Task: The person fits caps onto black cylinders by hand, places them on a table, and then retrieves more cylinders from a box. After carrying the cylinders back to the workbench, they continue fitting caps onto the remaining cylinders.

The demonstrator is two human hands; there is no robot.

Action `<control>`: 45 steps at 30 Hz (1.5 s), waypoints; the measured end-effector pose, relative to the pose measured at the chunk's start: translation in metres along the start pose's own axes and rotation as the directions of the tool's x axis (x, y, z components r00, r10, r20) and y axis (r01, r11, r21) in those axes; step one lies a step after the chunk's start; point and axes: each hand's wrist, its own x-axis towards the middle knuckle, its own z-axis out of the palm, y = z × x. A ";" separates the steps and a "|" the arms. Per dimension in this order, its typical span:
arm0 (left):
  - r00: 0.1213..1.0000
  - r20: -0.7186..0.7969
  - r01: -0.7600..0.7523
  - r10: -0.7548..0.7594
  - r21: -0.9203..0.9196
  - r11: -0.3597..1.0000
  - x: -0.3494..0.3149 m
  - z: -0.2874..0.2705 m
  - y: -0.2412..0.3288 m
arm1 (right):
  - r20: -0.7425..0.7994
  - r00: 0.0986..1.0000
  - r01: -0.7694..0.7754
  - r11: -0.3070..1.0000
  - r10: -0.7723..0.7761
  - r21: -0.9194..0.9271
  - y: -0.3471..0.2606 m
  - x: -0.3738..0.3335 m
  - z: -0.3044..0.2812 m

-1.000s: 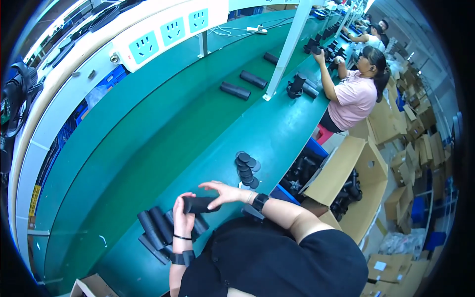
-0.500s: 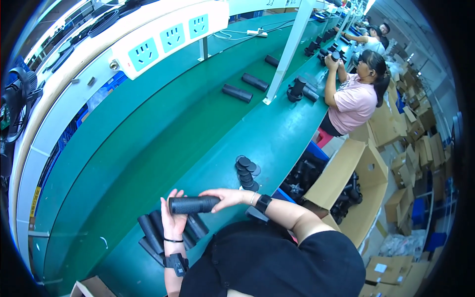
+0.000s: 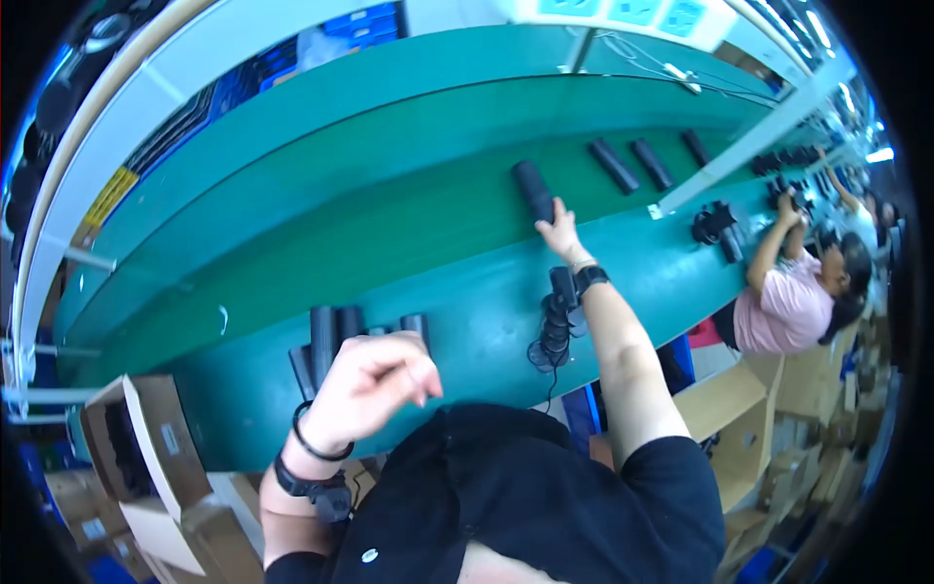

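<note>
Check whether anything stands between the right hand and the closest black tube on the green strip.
Nothing visible does: the right hand touches the near end of the black tube. The dark discs lie nearer the body, not between them.

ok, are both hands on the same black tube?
No, the right hand touches one black tube and the left hand is well apart from it.
</note>
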 end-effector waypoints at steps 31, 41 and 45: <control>0.552 0.383 -0.686 0.741 -0.295 0.665 0.000 0.115 0.105 | 0.826 0.531 0.073 0.981 -0.190 0.179 -0.105 -0.240 0.070; 0.988 0.041 -0.140 0.147 -0.145 0.979 -0.003 0.040 0.022 | 0.682 0.723 -0.038 0.980 -0.108 0.195 -0.139 -0.253 0.136; 0.963 -0.269 -0.066 -0.008 -0.265 0.962 -0.012 0.002 -0.049 | 0.707 0.699 -0.054 0.979 -0.105 0.198 -0.161 -0.259 0.115</control>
